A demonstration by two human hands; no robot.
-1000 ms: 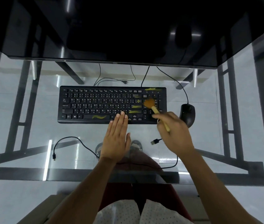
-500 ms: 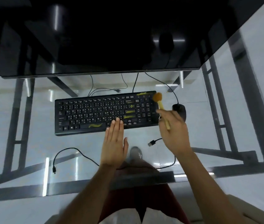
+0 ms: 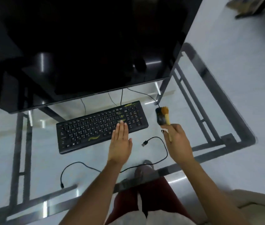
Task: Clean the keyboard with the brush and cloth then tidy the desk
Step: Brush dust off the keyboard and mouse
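While flat on the keyboard (image 3: 101,126), left hand (image 3: 120,144) released; brush (image 3: 166,116) grasped rightward in right hand (image 3: 178,142).

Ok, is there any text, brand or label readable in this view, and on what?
None can be read.
Keyboard: white key legends, too small and blurred to read.
Keyboard, top right corner: a yellow mark, maybe a logo, blurred and unreadable.
Mouse, brush, cable and monitor: no text visible.
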